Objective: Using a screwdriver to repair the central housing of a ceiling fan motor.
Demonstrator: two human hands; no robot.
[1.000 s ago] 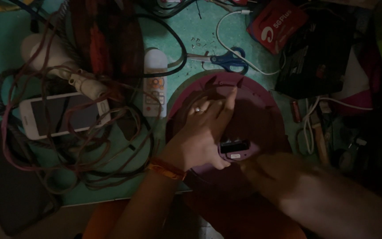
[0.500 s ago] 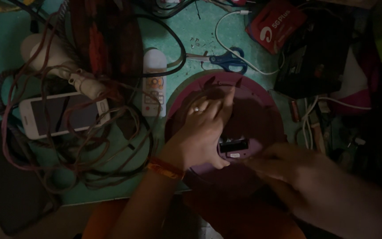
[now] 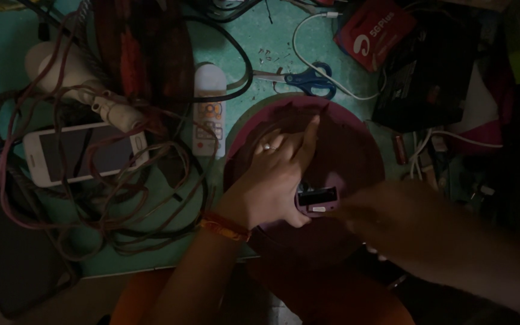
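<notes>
1. Far to my left on the teal-topped counter [image 3: 260,36] lay a white slab-shaped smartphone [image 3: 85,153], face up under a tangle of dark reddish cables [image 3: 121,198]; just beside it stood a slim white remote control with orange buttons [image 3: 209,111].
2. My left hand [image 3: 275,177] lay spread over a round maroon disc-shaped device [image 3: 344,150], the forefinger stretched toward its far rim and a ring on one finger; its grip was loose, pressing rather than clasping, and I judged it was steadying the disc.
3. The small pale module with a dark slotted face [image 3: 317,198] sat on the disc, touching the heel of that hand.
4. My right hand [image 3: 392,219] came in dim and blurred, fingertips at the module; I could not tell how far its grip was closed.
5. I judged the step to be seating or working that module; the next move would have needed a fine pinch and a still disc.
6. Blue-handled scissors [image 3: 308,79] lay beyond the disc.
</notes>
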